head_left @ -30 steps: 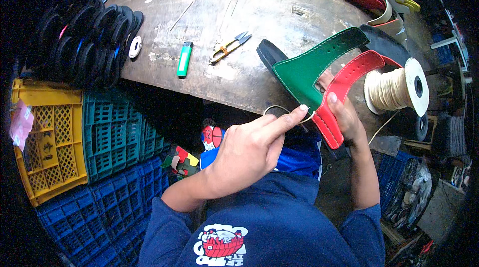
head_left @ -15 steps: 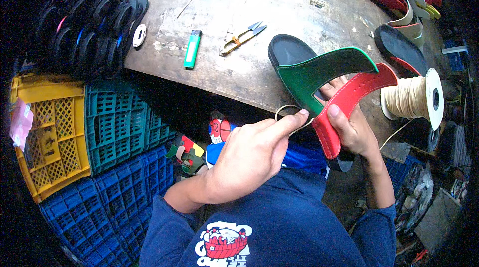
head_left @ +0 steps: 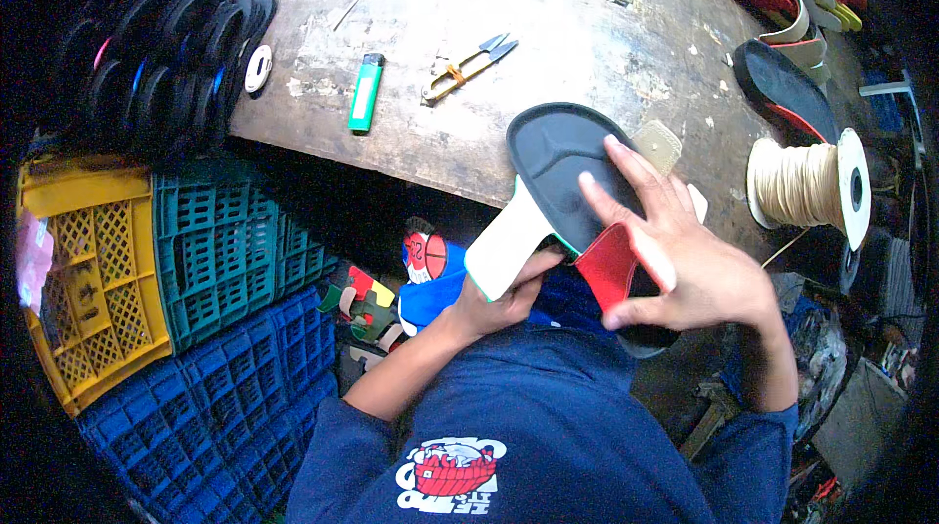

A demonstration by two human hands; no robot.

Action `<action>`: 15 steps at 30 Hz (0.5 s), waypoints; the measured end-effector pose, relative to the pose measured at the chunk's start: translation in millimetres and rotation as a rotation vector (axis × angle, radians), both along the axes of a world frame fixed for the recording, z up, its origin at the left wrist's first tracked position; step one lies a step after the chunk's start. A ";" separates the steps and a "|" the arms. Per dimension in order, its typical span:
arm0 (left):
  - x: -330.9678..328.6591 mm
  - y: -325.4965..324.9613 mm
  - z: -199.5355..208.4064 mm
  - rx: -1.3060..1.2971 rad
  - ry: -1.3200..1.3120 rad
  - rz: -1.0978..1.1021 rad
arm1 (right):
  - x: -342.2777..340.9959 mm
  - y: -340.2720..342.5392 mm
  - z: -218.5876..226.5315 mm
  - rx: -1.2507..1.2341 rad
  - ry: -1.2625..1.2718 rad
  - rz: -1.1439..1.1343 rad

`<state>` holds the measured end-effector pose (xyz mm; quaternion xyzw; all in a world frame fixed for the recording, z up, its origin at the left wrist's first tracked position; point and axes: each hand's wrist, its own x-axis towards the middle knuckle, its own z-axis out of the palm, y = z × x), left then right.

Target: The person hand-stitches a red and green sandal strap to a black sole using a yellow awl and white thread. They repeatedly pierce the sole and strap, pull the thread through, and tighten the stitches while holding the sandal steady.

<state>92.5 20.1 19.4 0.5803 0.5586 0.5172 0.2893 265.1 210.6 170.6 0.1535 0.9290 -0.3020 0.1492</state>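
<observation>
A sandal [head_left: 565,162] with a black moulded sole is tilted up at the table's near edge, its footbed in view. One strap [head_left: 509,240] is folded outward, showing its white lining and green edge. The red strap [head_left: 608,265] stands up nearer my body. My left hand [head_left: 501,304] grips the sandal from below at the white-lined strap; the strap and sole hide part of its fingers. Over the right side of the sandal lies my right hand [head_left: 699,270], fingers spread across the sole and thumb by the red strap. I cannot see the loose cord end.
On the table [head_left: 323,93] lie a green lighter [head_left: 367,93] and thread snips [head_left: 469,69]. A spool of beige cord [head_left: 807,183] stands at right. Another sandal [head_left: 782,89] lies behind it. Black soles [head_left: 166,54] are stacked at left, above yellow [head_left: 103,270] and blue crates [head_left: 225,367].
The sandal has turned so its footbed and the strap's white lining show. My left hand has gone from the cord to beneath the strap; my right hand has spread over the sole.
</observation>
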 end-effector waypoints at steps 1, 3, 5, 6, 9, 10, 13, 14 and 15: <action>-0.1 3.0 -4.9 0.054 -0.036 -0.020 | -0.4 3.5 2.1 -0.048 0.020 -0.008; 1.5 16.8 -6.1 -0.035 -0.147 -0.075 | -2.9 6.3 2.4 -0.063 0.036 0.003; 6.0 33.4 3.3 -0.173 -0.470 -0.161 | -6.7 3.5 0.6 0.007 0.081 -0.036; 8.8 42.5 9.5 -0.266 -0.687 -0.204 | -8.5 1.4 -0.4 0.061 0.068 -0.019; 12.0 60.8 31.4 -0.489 -1.175 -0.233 | -12.0 1.7 -0.4 0.137 0.058 0.022; 12.2 67.2 37.0 -0.526 -1.244 -0.228 | -12.5 2.8 0.6 0.119 0.042 0.026; 11.9 82.9 50.8 -0.551 -1.265 -0.222 | -14.4 4.8 3.5 0.079 0.010 0.025; 11.4 85.3 55.4 -0.632 -1.332 -0.183 | -15.0 5.1 4.1 0.078 0.003 0.027; 12.7 87.3 59.1 -0.654 -1.322 -0.168 | -15.6 5.1 4.3 0.070 -0.002 0.028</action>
